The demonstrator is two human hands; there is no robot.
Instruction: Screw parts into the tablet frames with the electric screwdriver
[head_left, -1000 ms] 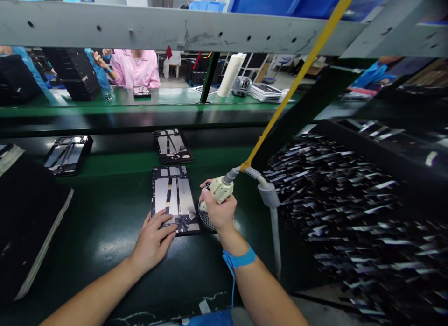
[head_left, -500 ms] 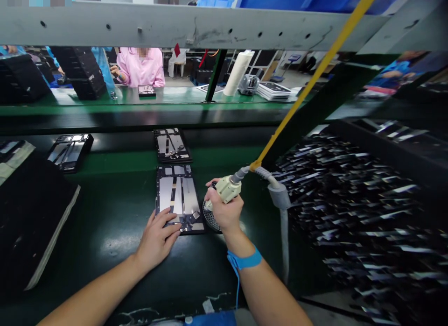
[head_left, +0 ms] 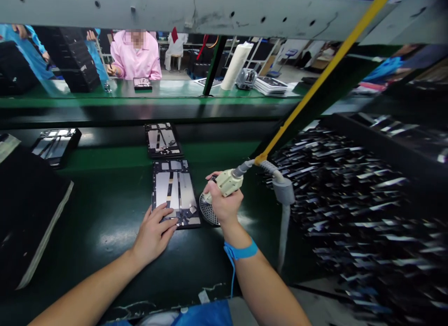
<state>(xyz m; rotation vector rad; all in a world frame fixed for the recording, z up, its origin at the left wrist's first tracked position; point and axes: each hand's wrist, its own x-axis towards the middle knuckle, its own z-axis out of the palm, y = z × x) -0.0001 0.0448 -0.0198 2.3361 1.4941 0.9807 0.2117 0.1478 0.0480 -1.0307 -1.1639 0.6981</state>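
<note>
An opened tablet chassis (head_left: 174, 190) lies on the dark green belt in front of me, its metal plates facing up. My left hand (head_left: 152, 234) rests flat on its near left corner, fingers spread. My right hand (head_left: 221, 205) is wrapped round a cream electric screwdriver (head_left: 227, 182), held over a round perforated metal dish (head_left: 208, 211) just right of the chassis. A grey hose and a yellow cable (head_left: 315, 88) run up from the tool. A blue strap (head_left: 241, 252) circles my right wrist.
Two more chassis lie further along the belt (head_left: 163, 139) (head_left: 55, 144). A black tray (head_left: 24, 214) stands at the left. Racks of small dark parts (head_left: 357, 195) fill the right. A person in pink (head_left: 136, 55) works across the far bench, under a grey beam (head_left: 175, 10).
The view has shifted slightly down and to the right. Both hands stay where they were, the left on the chassis and the right holding the screwdriver over the dish.
</note>
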